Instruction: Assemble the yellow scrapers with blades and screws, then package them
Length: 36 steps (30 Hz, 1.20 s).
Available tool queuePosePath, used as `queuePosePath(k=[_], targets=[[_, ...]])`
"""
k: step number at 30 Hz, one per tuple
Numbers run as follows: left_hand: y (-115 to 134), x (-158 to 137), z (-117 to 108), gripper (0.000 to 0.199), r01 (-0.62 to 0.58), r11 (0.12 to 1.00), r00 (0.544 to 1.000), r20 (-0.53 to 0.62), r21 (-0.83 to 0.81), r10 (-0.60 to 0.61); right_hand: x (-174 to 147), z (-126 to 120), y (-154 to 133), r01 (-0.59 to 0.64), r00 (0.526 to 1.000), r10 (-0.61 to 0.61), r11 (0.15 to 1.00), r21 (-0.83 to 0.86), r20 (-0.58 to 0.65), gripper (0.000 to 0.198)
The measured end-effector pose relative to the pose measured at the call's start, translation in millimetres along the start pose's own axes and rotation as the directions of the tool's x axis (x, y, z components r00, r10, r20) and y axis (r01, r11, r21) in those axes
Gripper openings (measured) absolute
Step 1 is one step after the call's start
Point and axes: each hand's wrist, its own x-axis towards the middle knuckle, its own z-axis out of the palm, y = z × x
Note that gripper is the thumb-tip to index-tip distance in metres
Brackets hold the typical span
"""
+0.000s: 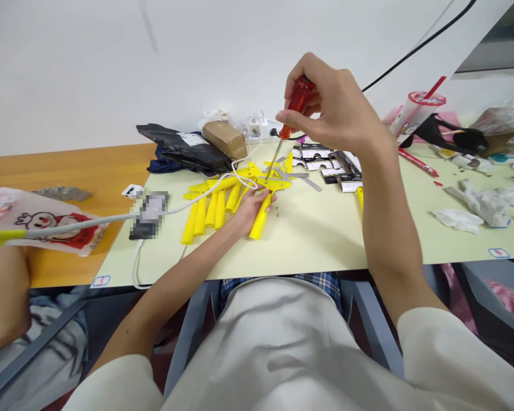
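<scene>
My right hand (336, 108) is raised and wrapped round the red handle of a screwdriver (298, 103). Its shaft slants down to the head of a yellow scraper (261, 218), where the tip seems to touch a screw. My left hand (249, 211) grips that scraper low over the table, with the handle pointing towards me. Several more yellow scrapers (200, 216) lie in a row to the left. Thin grey metal blades (312, 183) rest loose just beyond the held scraper's head. Tiny dark bits lie to the right of its handle.
Black-and-white packaging cards (312, 157) lie behind. A black plastic bag (184, 151) and cardboard box (227, 138) stand at the back left. A white cable (124, 218) crosses near a phone (149, 214). At right are a cup (420, 111), a red pen (417, 162) and crumpled tissues (458, 219).
</scene>
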Motion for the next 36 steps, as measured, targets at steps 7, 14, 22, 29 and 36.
queuePosePath(k=[7, 14, 22, 29, 36], targets=[[0, 1, -2, 0.035, -0.015, 1.0, 1.0, 0.02, -0.002, 0.015, 2, 2, 6, 0.092, 0.996, -0.092, 0.992, 0.083, -0.004, 0.024], [0, 0, -2, 0.039, -0.005, 1.0, 0.998, 0.065, 0.014, 0.004, 7, 6, 16, 0.162, 0.987, -0.158, 0.976, 0.144, -0.041, 0.024], [1, -1, 2, 0.043, 0.0, 0.996, 0.998, 0.062, 0.093, -0.006, 6, 7, 24, 0.22, 0.973, -0.208, 0.969, 0.116, -0.103, 0.027], [2, -2, 3, 0.045, 0.01, 0.993, 0.999, 0.041, 0.121, -0.015, 6, 2, 29, 0.24, 0.963, -0.225, 0.967, 0.091, -0.147, 0.027], [4, 0, 3, 0.045, 0.028, 0.991, 0.999, 0.034, 0.132, -0.033, 9, 0, 36, 0.226, 0.961, -0.208, 0.971, 0.077, -0.184, 0.027]])
